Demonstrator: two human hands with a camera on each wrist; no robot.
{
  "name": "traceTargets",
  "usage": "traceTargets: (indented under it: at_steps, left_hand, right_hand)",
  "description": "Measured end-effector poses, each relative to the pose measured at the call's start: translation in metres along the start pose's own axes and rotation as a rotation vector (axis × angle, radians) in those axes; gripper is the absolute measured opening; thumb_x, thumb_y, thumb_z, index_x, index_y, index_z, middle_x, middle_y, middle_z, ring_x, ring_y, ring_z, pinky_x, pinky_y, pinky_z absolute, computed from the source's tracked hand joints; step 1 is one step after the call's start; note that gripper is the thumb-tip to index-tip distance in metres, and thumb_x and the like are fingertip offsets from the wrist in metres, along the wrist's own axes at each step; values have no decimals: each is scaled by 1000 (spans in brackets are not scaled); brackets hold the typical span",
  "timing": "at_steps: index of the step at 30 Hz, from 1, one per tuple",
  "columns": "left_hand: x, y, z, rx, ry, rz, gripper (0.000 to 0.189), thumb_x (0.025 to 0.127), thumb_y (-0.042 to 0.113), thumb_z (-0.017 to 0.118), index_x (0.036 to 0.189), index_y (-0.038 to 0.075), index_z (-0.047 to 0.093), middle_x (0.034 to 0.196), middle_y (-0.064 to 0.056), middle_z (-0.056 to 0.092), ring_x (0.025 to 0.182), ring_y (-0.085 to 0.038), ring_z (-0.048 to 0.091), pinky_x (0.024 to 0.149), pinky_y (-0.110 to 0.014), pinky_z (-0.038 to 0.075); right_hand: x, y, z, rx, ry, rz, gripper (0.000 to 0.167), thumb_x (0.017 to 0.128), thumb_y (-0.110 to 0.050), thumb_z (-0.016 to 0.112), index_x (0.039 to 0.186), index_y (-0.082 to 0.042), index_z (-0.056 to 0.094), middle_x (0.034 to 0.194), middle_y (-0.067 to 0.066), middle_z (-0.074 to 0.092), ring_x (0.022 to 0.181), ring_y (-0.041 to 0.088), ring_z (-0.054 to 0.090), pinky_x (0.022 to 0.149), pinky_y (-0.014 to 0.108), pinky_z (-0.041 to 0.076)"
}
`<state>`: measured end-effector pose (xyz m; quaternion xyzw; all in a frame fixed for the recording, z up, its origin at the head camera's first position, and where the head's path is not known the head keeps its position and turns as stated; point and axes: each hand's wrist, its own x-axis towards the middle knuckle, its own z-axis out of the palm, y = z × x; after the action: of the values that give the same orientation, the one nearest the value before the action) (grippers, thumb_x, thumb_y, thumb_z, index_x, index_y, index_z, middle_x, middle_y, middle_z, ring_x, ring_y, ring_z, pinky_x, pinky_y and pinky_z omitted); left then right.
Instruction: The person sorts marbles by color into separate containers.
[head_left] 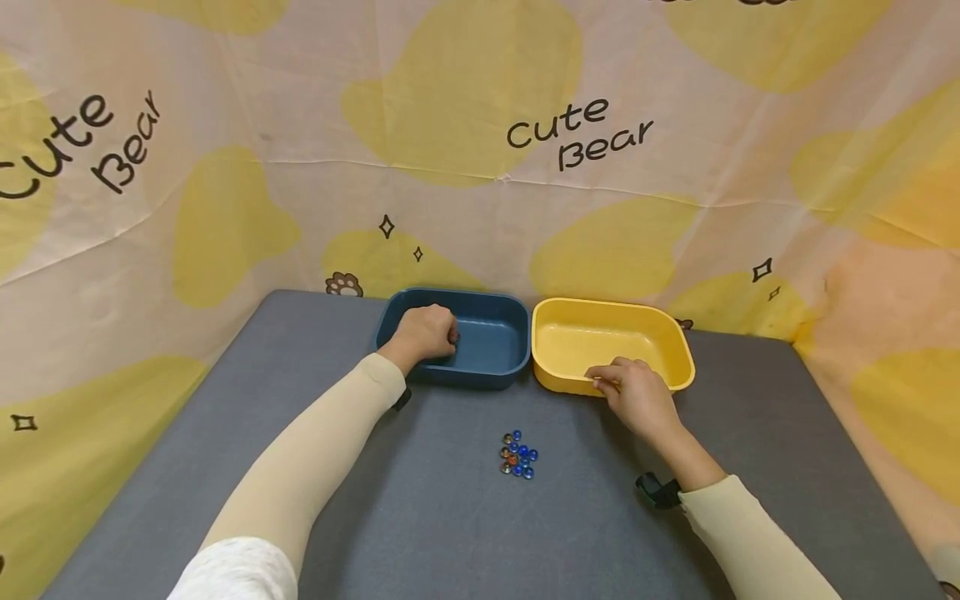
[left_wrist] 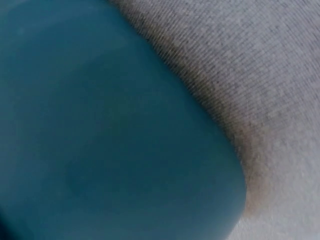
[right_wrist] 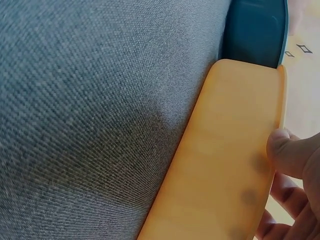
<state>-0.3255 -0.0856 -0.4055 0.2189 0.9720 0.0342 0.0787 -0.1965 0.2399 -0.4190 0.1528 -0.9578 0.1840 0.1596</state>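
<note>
My left hand (head_left: pixel 427 329) reaches over the front wall into the left part of a blue tub (head_left: pixel 487 379). Its fingers curl down inside; I cannot tell whether they hold anything. Only the tub's blue wall (left_wrist: pixel 120 125) fills most of the left wrist view, hiding the hand. At the front rim of a yellow tub (head_left: pixel 555 379) is my right hand (head_left: pixel 637 396). In the right wrist view its thumb (right_wrist: pixel 285 150) lies on the rim from outside, and its fingers (right_wrist: pixel 290 195) are behind the wall, where dark spots show through.
Both tubs stand side by side at the back of a grey cloth-covered table (head_left: pixel 450 517). A small cluster of blue and amber glass marbles (head_left: pixel 519 456) lies in front of them, between my arms. Behind hangs a patterned cloth (head_left: pixel 465 100).
</note>
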Motion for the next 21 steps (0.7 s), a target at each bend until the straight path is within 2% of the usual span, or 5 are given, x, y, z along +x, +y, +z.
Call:
traceTargets:
  at_steps: [2,6,10,15,21]
  left_hand:
    - [-3,-1,-2,-7,15,-8,5,84,26,69,85,23,72,88,5,67,76,-12,60,66,-33,51]
    - [-10,-4,-6,-28,39,-38,16,84,32,69,98,24,72,92,6,68,79,-12,62,66,-33,52]
    - [-20,-5,-12,-69,80,-55,21,86,36,66,101,22,71,89,5,67,75,-12,61,63,-32,50]
    - [-33,-4,-20,-119,121,-63,26,88,39,64,106,21,70,93,5,68,81,-14,62,68,-35,51]
    - [-45,0,-29,-127,143,-62,30,89,40,63,111,20,69,99,3,69,86,-15,63,72,-38,52]
  right_hand:
    - [0,0,0,1,9,-6,14,81,-10,75,94,-14,77,72,0,62,64,19,51,59,31,41]
    - [0,1,0,10,19,-24,13,81,-10,75,94,-14,77,73,1,63,64,19,52,59,31,41]
    - [0,2,0,16,26,-36,13,81,-10,75,94,-13,77,73,1,63,63,18,50,59,31,41]
    - [0,3,-1,18,31,-33,13,81,-11,75,94,-14,78,73,0,64,63,18,50,59,30,41]
    - [-1,4,-2,18,29,-34,14,81,-11,76,94,-14,78,72,0,63,62,18,49,58,30,40]
